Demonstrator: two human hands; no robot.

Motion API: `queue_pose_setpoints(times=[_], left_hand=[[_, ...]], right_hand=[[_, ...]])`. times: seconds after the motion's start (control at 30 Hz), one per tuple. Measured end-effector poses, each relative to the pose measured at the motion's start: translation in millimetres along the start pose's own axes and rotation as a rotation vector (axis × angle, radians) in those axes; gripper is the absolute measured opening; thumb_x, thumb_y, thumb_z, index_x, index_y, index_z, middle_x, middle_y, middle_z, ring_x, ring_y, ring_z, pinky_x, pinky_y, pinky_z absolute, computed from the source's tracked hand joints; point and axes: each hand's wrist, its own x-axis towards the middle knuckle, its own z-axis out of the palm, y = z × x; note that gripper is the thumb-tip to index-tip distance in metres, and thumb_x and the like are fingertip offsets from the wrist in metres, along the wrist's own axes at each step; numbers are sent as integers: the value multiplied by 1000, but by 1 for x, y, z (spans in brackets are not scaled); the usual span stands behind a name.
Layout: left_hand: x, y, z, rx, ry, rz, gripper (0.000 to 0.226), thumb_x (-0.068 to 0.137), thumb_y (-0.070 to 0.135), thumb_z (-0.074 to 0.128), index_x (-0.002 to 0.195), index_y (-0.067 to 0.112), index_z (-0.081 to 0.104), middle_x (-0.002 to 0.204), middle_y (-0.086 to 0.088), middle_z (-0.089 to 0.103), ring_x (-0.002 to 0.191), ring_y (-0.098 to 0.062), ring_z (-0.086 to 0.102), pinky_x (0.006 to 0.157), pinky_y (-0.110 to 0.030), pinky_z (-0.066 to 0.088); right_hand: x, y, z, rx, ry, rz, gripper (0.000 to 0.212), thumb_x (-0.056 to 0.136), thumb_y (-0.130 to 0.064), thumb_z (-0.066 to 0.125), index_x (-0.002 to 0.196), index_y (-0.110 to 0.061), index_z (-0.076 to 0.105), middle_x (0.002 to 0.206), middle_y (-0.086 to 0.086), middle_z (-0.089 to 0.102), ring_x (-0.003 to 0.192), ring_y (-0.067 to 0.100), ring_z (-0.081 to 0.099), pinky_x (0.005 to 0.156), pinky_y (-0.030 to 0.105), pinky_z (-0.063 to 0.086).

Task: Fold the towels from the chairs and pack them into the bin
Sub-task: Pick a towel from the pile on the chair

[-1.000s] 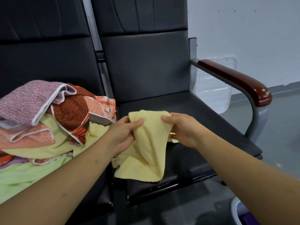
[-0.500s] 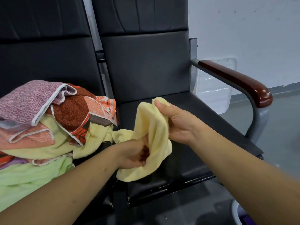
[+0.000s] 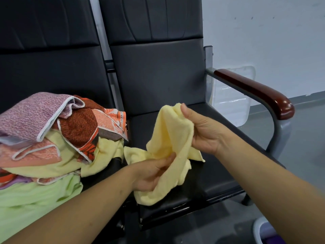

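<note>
A pale yellow towel [image 3: 173, 136] hangs bunched over the right black chair seat [image 3: 212, 175]. My right hand [image 3: 202, 132] grips its upper edge, thumb up over the top fold. My left hand [image 3: 153, 173] holds the lower part, thumb pinching the cloth from the front. The towel's bottom sags onto the seat's front edge. On the left chair lies a heap of towels [image 3: 58, 138]: purple, orange-brown patterned, pink, yellow and light green. The bin [image 3: 262, 229] shows only as a white rim with something purple inside, at the bottom right.
The right chair has a grey metal arm with a dark red wooden armrest [image 3: 255, 92]. A clear plastic lid [image 3: 232, 97] leans on the white wall behind it. Grey floor stretches to the right.
My left hand slid down from the towel's top edge to its lower part, while my right hand lifted the upper edge. The towel went from hanging flat to bunched between the hands.
</note>
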Motion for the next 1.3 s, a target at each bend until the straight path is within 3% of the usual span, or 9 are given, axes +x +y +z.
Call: queue_pose_setpoints(times=[0.1, 0.23, 0.4, 0.57, 0.73, 0.87, 0.97, 1.13, 1.3], left_hand=[[7, -1, 11, 46, 22, 21, 47, 88, 48, 70, 116, 9, 70, 101, -8, 66, 92, -20, 61, 86, -33, 48], [11, 6, 21, -89, -37, 182, 27, 68, 28, 81, 87, 11, 73, 81, -6, 62, 74, -17, 57, 71, -31, 50], [-5, 36, 9, -143, -20, 492, 68, 54, 28, 97, 116, 13, 72, 119, -9, 71, 108, -25, 68, 97, -43, 53], [-33, 55, -12, 122, 180, 603, 41, 70, 21, 78, 110, 19, 73, 112, -2, 74, 104, -17, 69, 84, -27, 55], [-46, 61, -21, 847, 436, 592, 23, 84, 39, 76, 105, 33, 70, 102, 13, 75, 98, -8, 71, 94, -41, 55], [-47, 62, -11, 442, 345, 607, 39, 85, 58, 62, 118, 37, 66, 113, 8, 73, 106, -19, 69, 95, -44, 54], [-39, 59, 0, 200, 309, 550, 28, 96, 47, 51, 121, 37, 61, 106, 7, 75, 94, -14, 72, 75, -37, 58], [-38, 55, -7, 111, 388, 460, 29, 102, 47, 44, 128, 39, 56, 121, 6, 71, 107, -16, 69, 84, -39, 57], [-41, 49, -13, 45, 349, 391, 41, 101, 47, 45, 140, 36, 51, 118, 8, 72, 108, -13, 69, 86, -32, 55]], right_hand=[[5, 16, 13, -137, -69, 49, 48, 79, -16, 76, 124, -14, 59, 105, 8, 67, 95, 19, 67, 92, 37, 57], [2, 8, 23, -175, -110, 39, 37, 87, -8, 68, 123, -13, 60, 102, 8, 69, 93, 21, 68, 88, 37, 58], [-12, -29, 1, -99, -45, -78, 27, 92, -10, 61, 119, -10, 59, 107, 11, 65, 104, 24, 63, 99, 42, 52], [-20, -43, -28, -252, 268, -161, 22, 95, -4, 59, 117, -3, 61, 96, 9, 68, 79, 16, 68, 71, 25, 60], [-23, -52, -29, -299, 333, -206, 26, 95, -5, 63, 120, -2, 61, 94, 9, 73, 77, 17, 71, 64, 26, 60], [-22, -47, -29, -62, 194, -220, 29, 99, -31, 59, 104, -7, 72, 99, 7, 72, 89, 20, 72, 75, 34, 60], [-19, -17, -28, -309, 98, 5, 52, 96, -56, 48, 112, -12, 70, 102, 6, 71, 102, 25, 67, 90, 43, 55], [-8, 10, -27, -505, 125, 86, 34, 93, -11, 67, 125, 0, 63, 116, 15, 71, 103, 27, 71, 84, 42, 58], [-1, 12, -23, -609, 250, -2, 37, 92, -19, 70, 125, -4, 62, 116, 13, 73, 107, 29, 71, 95, 48, 56]])
